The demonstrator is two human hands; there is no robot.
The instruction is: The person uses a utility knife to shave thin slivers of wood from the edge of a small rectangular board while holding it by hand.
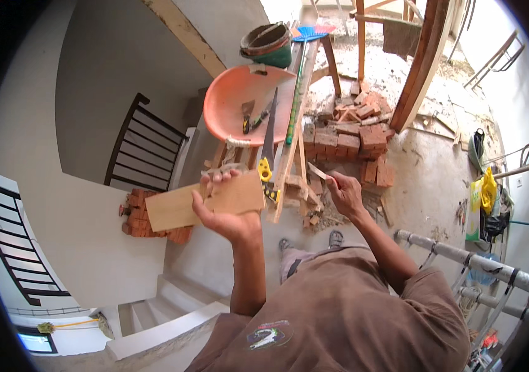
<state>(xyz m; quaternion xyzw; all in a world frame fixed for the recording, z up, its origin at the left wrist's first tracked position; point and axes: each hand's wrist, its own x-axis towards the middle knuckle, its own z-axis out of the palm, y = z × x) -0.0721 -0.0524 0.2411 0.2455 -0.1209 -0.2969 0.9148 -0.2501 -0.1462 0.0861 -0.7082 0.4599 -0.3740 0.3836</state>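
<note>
My left hand (230, 217) grips a flat, light wooden board (174, 208), its fingertips curled over the upper edge. My right hand (345, 193), further right, holds a thin, pale flat piece (316, 170), apparently wood. Between them is a narrow wooden bench (283, 198) bearing a handsaw (266, 164) with a yellow and black handle. On it, beyond my hands, sits a pink basin (221, 111) containing a scraper (247, 118) and another tool (260, 118). A long green pole (294, 111) with a blue head (308, 34) lies alongside the basin.
Dark buckets (267, 59) stand behind the basin. Red bricks (348, 142) are piled beyond the bench, more (137, 211) at the left. Stairs (153, 310) descend at lower left beside black railings (146, 142). A metal ladder (475, 266) and bags (487, 198) are on the right.
</note>
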